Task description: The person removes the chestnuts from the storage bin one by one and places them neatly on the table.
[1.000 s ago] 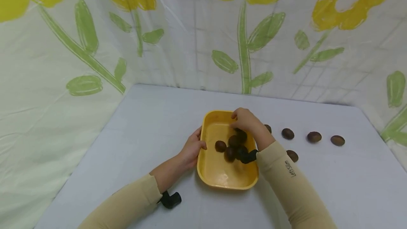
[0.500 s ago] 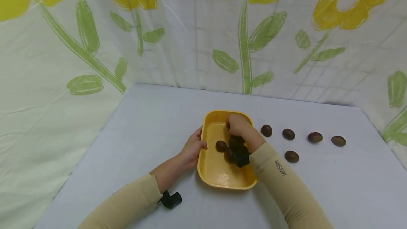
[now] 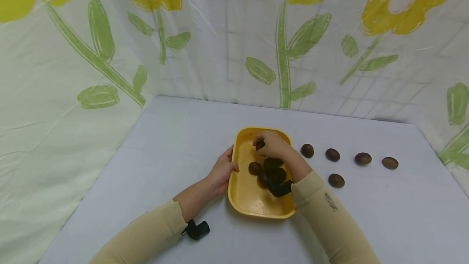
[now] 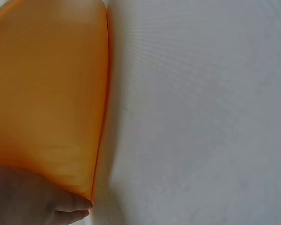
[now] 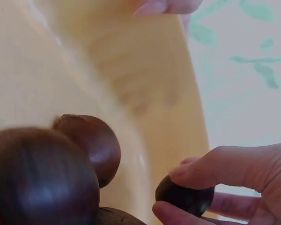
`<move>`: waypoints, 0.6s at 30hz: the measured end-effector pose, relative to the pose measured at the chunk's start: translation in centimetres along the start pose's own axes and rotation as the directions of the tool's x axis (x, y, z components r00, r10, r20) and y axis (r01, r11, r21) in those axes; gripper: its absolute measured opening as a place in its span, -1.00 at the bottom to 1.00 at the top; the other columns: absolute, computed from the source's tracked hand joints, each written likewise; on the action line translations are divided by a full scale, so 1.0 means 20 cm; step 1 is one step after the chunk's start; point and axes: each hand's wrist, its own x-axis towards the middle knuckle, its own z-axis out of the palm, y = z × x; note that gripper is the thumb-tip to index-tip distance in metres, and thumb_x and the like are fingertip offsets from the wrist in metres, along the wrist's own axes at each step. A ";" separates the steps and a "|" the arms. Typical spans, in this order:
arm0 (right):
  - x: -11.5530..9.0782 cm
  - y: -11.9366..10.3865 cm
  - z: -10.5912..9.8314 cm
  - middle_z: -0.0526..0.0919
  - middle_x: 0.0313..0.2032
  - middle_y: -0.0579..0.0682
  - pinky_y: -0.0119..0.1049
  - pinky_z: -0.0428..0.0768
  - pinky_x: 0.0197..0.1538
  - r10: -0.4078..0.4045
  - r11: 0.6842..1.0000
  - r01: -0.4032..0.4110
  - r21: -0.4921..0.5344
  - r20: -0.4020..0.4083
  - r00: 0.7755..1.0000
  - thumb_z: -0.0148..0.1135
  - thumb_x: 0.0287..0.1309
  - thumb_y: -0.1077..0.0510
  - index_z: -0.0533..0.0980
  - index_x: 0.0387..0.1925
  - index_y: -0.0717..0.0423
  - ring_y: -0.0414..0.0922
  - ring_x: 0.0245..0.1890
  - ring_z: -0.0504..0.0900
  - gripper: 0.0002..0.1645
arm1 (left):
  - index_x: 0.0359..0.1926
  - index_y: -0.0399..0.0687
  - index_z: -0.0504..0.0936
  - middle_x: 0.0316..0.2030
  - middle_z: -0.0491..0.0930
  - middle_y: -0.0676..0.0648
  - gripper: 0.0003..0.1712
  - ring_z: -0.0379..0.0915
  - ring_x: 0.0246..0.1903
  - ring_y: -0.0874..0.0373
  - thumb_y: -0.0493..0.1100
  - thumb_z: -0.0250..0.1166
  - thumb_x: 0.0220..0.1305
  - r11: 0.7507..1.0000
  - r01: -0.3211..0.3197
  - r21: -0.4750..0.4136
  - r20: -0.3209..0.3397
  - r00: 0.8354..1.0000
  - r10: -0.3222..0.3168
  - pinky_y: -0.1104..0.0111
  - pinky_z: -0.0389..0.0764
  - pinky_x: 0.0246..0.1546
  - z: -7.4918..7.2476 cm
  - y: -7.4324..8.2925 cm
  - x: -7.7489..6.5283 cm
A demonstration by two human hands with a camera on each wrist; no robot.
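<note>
A yellow rectangular tray (image 3: 253, 201) stands mid-table with several dark brown, smooth round fruits (image 3: 264, 179) inside. My left hand (image 3: 221, 171) grips its left side, thumb over the rim and fingers along the outer wall. In the left wrist view, that hand (image 4: 35, 199) lies against the orange-looking outside of the tray. Over the far part of the tray, my right hand (image 3: 275, 145) pinches one dark brown fruit (image 5: 183, 196) between thumb and fingers. Two glossy fruits fill the lower left of the right wrist view, the nearer fruit (image 5: 42, 178) overlapping the other fruit (image 5: 91, 145).
Right of the tray, a row of similar fruits (image 3: 332, 155) lies on the white-covered table (image 3: 165, 146), with one more fruit (image 3: 336, 180) nearer to me. A cloth with painted flowers (image 3: 220, 52) hangs behind the table. Black camera mounts (image 3: 198, 230) sit at both wrists.
My right hand has moved from the tray's far right rim inward and left, and now holds a fruit between its fingers. The left hand and the tray have stayed in place.
</note>
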 end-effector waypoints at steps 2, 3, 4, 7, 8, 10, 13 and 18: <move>-0.01 0.00 -0.01 0.66 -0.27 0.12 -0.23 0.53 -0.16 -0.004 1.000 0.004 0.006 -0.014 1.000 0.24 -0.10 0.30 0.58 -0.25 0.27 -0.05 -0.30 0.53 -0.73 | 0.46 -0.12 -0.16 0.45 -0.07 -0.14 -0.01 -0.02 0.39 -0.06 -0.61 -0.21 -0.07 1.000 0.001 0.001 -0.003 1.000 -0.001 0.06 0.13 0.35 0.00 0.00 0.00; -0.02 0.00 -0.01 0.66 -0.25 0.13 -0.20 0.53 -0.13 -0.005 1.000 0.005 0.009 -0.020 1.000 0.25 -0.08 0.30 0.57 -0.24 0.27 -0.04 -0.27 0.54 -0.73 | 0.46 -0.12 -0.16 0.45 -0.07 -0.14 -0.01 -0.02 0.39 -0.06 -0.61 -0.21 -0.07 1.000 0.002 0.004 -0.006 1.000 -0.002 0.06 0.13 0.35 0.00 0.00 0.00; -0.03 0.01 -0.01 0.66 -0.23 0.14 -0.18 0.53 -0.10 -0.002 1.000 0.002 0.014 -0.025 1.000 0.26 -0.06 0.29 0.57 -0.22 0.27 -0.02 -0.24 0.55 -0.72 | 0.46 -0.12 -0.15 0.45 -0.06 -0.14 -0.01 -0.01 0.38 -0.06 -0.61 -0.21 -0.07 1.000 0.003 0.007 -0.008 1.000 -0.003 0.06 0.13 0.35 0.00 0.00 0.00; -0.05 0.03 -0.02 0.64 -0.15 0.16 -0.12 0.52 -0.04 0.031 0.999 -0.030 0.028 -0.040 0.999 0.29 -0.01 0.24 0.56 -0.16 0.26 0.02 -0.14 0.55 -0.69 | 0.46 -0.11 -0.14 0.45 -0.06 -0.13 -0.01 -0.01 0.39 -0.05 -0.61 -0.20 -0.07 1.000 0.007 0.017 -0.018 1.000 -0.007 0.07 0.14 0.35 0.00 0.00 0.00; -0.06 0.03 -0.03 0.63 -0.14 0.16 -0.12 0.51 -0.03 0.049 0.998 -0.048 0.040 -0.043 0.998 0.29 0.00 0.23 0.56 -0.15 0.25 0.03 -0.12 0.54 -0.67 | 0.46 -0.11 -0.14 0.45 -0.06 -0.12 -0.01 -0.02 0.39 -0.05 -0.61 -0.20 -0.07 1.000 0.007 0.019 -0.019 1.000 -0.007 0.07 0.14 0.35 0.00 0.00 0.00; -0.08 0.04 -0.04 0.61 -0.11 0.16 -0.10 0.51 -0.02 0.079 0.995 -0.076 0.064 -0.047 0.996 0.28 0.02 0.21 0.55 -0.11 0.24 0.04 -0.10 0.54 -0.65 | 0.46 -0.12 -0.14 0.45 -0.07 -0.13 -0.01 -0.03 0.39 -0.05 -0.61 -0.19 -0.08 1.000 0.005 0.022 -0.021 1.000 -0.005 0.08 0.14 0.35 0.00 0.00 0.00; -0.12 0.05 -0.06 0.60 -0.08 0.16 -0.08 0.51 0.01 0.105 0.991 -0.099 0.088 -0.061 0.993 0.28 0.03 0.19 0.54 -0.09 0.22 0.07 -0.06 0.53 -0.64 | 0.46 -0.13 -0.14 0.45 -0.07 -0.14 -0.01 -0.03 0.39 -0.05 -0.61 -0.19 -0.08 1.000 0.004 0.019 -0.026 1.000 -0.003 0.08 0.13 0.35 0.00 0.00 0.00; -0.15 0.07 -0.10 0.59 -0.06 0.20 -0.03 0.52 0.04 0.101 0.991 -0.093 0.095 -0.086 0.991 0.27 0.04 0.18 0.53 -0.07 0.25 0.14 -0.01 0.54 -0.62 | 0.46 -0.12 -0.13 0.44 -0.05 -0.13 -0.02 -0.01 0.39 -0.05 -0.60 -0.18 -0.07 1.000 0.010 0.025 -0.035 0.999 -0.009 0.09 0.14 0.35 0.00 0.00 0.00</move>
